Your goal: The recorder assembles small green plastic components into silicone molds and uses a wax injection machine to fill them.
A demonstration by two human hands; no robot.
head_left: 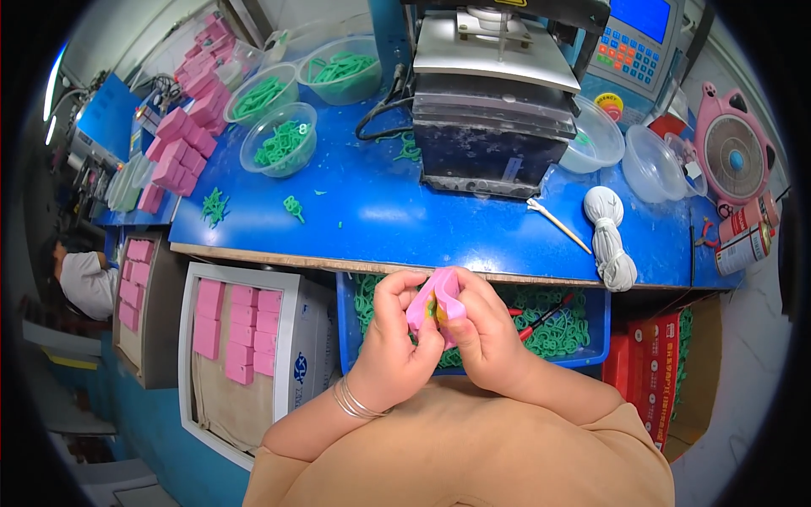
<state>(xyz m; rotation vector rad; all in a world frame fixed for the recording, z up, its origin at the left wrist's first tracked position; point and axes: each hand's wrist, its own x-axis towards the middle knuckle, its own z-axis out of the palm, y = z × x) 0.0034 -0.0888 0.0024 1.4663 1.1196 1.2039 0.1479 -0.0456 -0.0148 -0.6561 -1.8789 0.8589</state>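
Close in front of my body, my left hand [391,346] and my right hand [488,334] grip a soft pink block [448,286] from both sides. The block is bent and gapes open along a slit, where a bit of yellow-green shows. Both thumbs press at the slit; the other fingers wrap behind and are partly hidden. Below the hands sits a blue bin [601,342] full of green looped rubbery pieces [553,334]. Red-handled pliers [545,318] lie on those pieces, just right of my right hand.
A press machine [490,144] stands on the blue table [372,228]. Bowls of green pieces [283,144] are at the back left, near stacked pink blocks [182,148]. A wooden stick [562,228] and a white cloth bundle [610,241] lie right. More pink blocks [241,342] rest in a framed box lower left.
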